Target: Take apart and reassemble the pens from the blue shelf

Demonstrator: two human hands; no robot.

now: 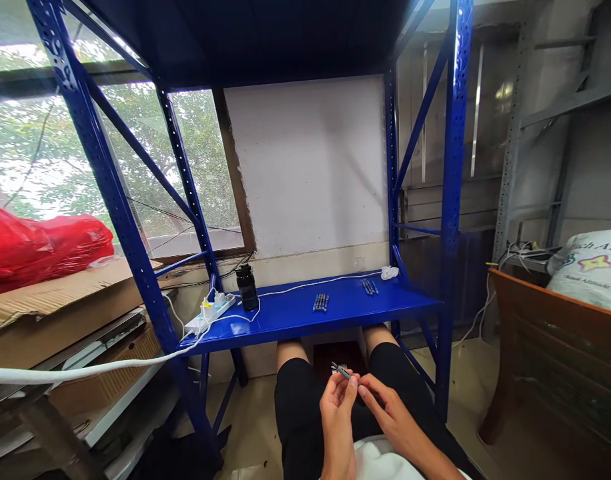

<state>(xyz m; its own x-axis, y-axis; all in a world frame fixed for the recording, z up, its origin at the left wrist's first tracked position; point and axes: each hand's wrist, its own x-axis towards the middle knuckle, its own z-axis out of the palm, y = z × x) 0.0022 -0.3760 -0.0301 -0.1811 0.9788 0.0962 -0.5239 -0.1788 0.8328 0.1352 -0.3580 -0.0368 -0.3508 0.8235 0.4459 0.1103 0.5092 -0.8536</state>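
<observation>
In the head view, a slim grey pen-like piece (342, 371) is held above my lap, slanting up to the left. Its far end has thin prongs or a clip; the exact kind is too small to tell. My left hand (337, 405) pinches it between thumb and fingers. At its lower end, the fingertips of my right hand (385, 407) are closed, partly hiding that end. Beyond my knees, a row of blue and dark pen-like sticks (321, 303) lies on the blue shelf (285, 313). A second group of similar sticks (370, 287) lies farther right.
A black bottle (246, 288) stands near a white power strip (213, 312) at the shelf's left. A white cable (110, 368) crosses the left side. Blue posts (451, 200) frame the shelf. Cardboard (60, 287) is stacked left; a wooden chair (550, 360) stands right.
</observation>
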